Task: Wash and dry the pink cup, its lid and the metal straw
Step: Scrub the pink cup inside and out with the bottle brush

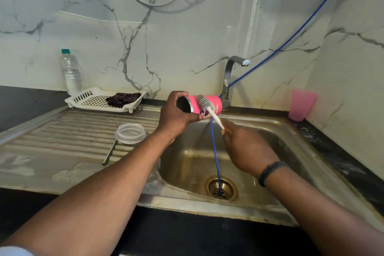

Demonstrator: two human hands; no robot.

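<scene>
Here we see both forearms reaching forward over the steel sink (291, 131). The left hand (176, 116) is raised above the basin's back edge, wrist bent upward, with its fingers and thumb wrapped round the open end of the pink cup (205, 104). The cup lies on its side in that grip, its dark mouth facing left and its base pointing right toward the tap (230, 77), just in front of the tap's stem.

The right hand (247, 149) sits lower and to the right, over the basin, back of the hand toward us, a dark band on its wrist. Its fingers are curled round the white handle of a bottle brush (206, 107); the handle slants up and left from the fingertips, and the bristled head rests against the cup's pink outer wall, near its middle.

We find the clear lid (130, 133) lying flat on the ribbed draining board to the left of the hands, well apart from the cup. The metal straw (110, 151) lies on the same board, passing under the lid's edge and running toward us.

A blue hose (216, 162) drops behind the cup and into the drain. Farther left, a white rack (87, 97) holds a dark cloth (122, 98), with a plastic bottle (70, 72) behind it. A pink tumbler (301, 105) stands on the counter at the right.
</scene>
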